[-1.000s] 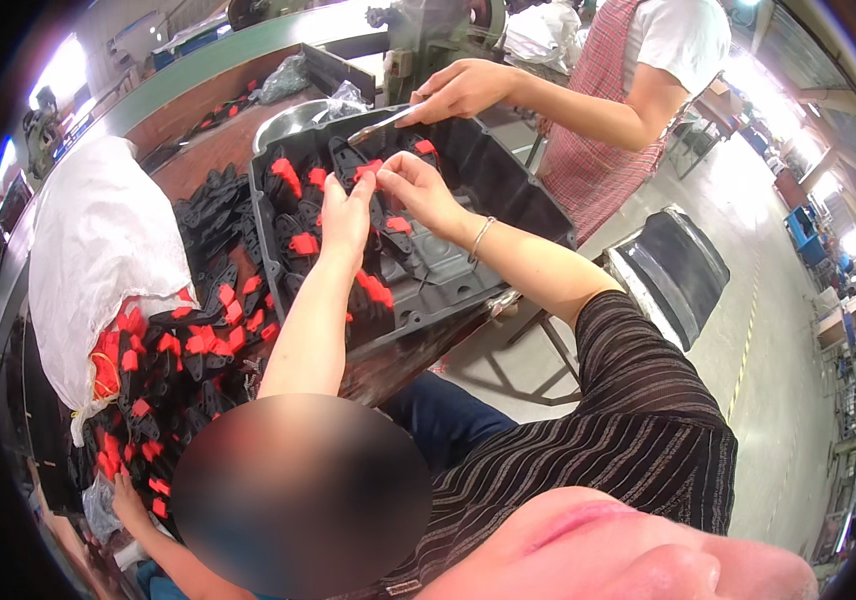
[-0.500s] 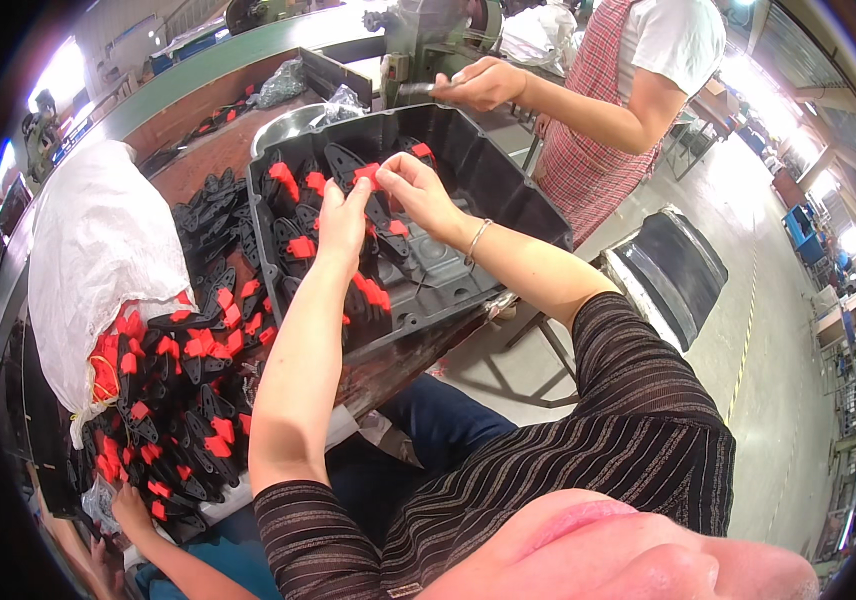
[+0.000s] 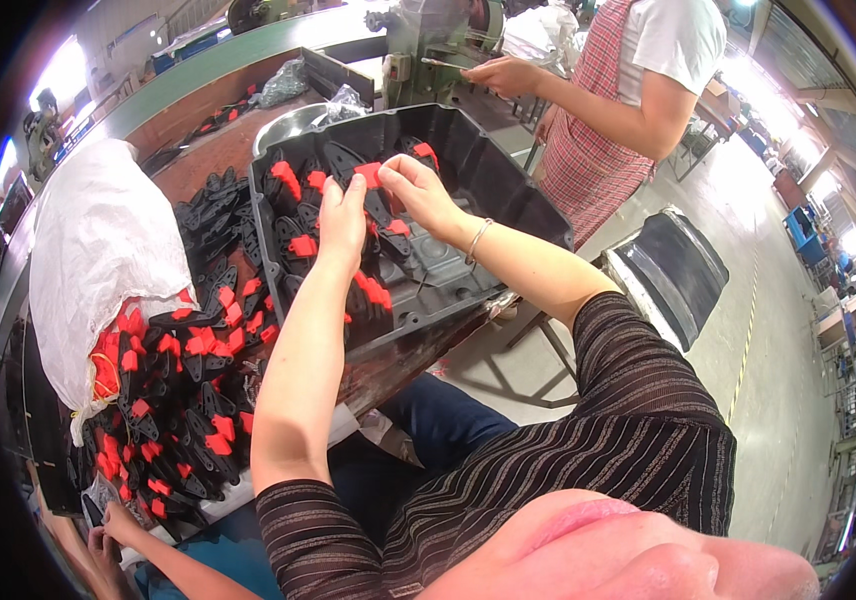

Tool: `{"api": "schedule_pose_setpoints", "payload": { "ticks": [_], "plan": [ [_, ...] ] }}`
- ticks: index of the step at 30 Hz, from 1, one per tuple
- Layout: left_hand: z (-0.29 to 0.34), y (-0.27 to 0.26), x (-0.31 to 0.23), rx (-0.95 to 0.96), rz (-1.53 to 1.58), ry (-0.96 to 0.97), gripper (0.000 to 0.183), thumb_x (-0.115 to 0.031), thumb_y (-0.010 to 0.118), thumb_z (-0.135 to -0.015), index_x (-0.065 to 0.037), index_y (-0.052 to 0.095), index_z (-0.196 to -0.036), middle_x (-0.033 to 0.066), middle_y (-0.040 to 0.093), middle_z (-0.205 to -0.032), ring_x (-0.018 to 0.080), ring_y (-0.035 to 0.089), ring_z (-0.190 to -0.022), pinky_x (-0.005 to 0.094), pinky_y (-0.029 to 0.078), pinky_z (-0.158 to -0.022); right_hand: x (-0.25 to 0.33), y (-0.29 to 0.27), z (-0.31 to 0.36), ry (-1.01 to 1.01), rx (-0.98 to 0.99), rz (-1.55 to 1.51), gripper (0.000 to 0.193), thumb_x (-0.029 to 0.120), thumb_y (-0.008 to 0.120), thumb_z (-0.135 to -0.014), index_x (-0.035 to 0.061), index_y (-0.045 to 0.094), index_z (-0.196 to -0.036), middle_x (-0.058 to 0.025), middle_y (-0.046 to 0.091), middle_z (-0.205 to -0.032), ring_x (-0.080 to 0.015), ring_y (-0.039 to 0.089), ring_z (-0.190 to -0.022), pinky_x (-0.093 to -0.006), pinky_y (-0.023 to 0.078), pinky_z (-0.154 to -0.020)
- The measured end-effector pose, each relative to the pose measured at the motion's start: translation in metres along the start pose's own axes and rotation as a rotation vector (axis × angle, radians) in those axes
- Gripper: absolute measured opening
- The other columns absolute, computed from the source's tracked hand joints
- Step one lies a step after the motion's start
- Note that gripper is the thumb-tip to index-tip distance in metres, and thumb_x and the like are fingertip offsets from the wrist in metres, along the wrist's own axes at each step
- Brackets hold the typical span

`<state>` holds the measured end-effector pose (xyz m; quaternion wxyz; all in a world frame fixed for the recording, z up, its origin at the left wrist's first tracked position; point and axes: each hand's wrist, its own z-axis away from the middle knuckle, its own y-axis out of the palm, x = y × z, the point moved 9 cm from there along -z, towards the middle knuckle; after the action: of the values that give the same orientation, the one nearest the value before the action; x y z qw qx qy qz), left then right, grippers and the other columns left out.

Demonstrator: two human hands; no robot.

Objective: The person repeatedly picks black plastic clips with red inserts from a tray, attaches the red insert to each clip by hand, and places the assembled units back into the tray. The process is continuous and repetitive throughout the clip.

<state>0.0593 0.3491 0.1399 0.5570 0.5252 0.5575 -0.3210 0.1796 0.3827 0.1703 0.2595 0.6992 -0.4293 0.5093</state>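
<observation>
Carefully pinches a small red block (image 3: 368, 175) at the upper centre of the frame, clamping its right edge between thumb and fingertips of the right hand (image 3: 420, 195). Meets its left edge with the left hand (image 3: 343, 215); impossible to tell from this angle whether clamped on it or merely touching. Works from both sides, probably to stop so small a piece from twisting. Reaches over a deep black tray (image 3: 523, 190), walled high enough, by the look of it, to contain loose parts. Seemingly moulded in hard plastic, with rounded corners and a rim pierced by holes. At left of the frame, nearby for easy reach, perhaps: a heap of black parts (image 3: 213, 400), flat, tapered and perforated, tipped with smooth, bright red pieces. Just above, a white sack (image 3: 108, 250), creased and seemingly woven, with its mouth towards the heap. At upper right, clear of the tray: a co-worker's hand (image 3: 500, 76), closed around a slim tool (image 3: 445, 64).
</observation>
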Motion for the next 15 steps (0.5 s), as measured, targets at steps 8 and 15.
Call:
{"api": "schedule_pose_setpoints", "payload": {
  "ticks": [8,15],
  "plan": [
    [-0.004,0.0,0.011,-0.011,-0.01,-0.047,0.045,-0.034,0.053,-0.093,0.003,0.048,-0.119,0.0144,0.055,-0.116,0.0225,0.052,-0.107,0.0342,0.04,-0.093,-0.007,-0.006,-0.001,0.023,-0.013,0.054,0.017,0.022,0.053,-0.096,0.0057,0.053,-0.091,0.005,0.05,-0.072,-0.0029,0.044,-0.063,-0.0211,0.039,-0.056],
    [-0.012,0.003,0.006,0.032,0.089,0.064,0.031,-0.023,0.053,-0.094,-0.005,0.047,-0.119,0.0046,0.057,-0.109,0.0133,0.057,-0.096,0.0283,0.047,-0.08,0.006,-0.002,-0.004,-0.012,-0.003,0.02,0.018,0.023,0.056,-0.095,0.0061,0.054,-0.091,0.0031,0.052,-0.073,-0.0051,0.049,-0.063,-0.0231,0.043,-0.057]
  ]
}}
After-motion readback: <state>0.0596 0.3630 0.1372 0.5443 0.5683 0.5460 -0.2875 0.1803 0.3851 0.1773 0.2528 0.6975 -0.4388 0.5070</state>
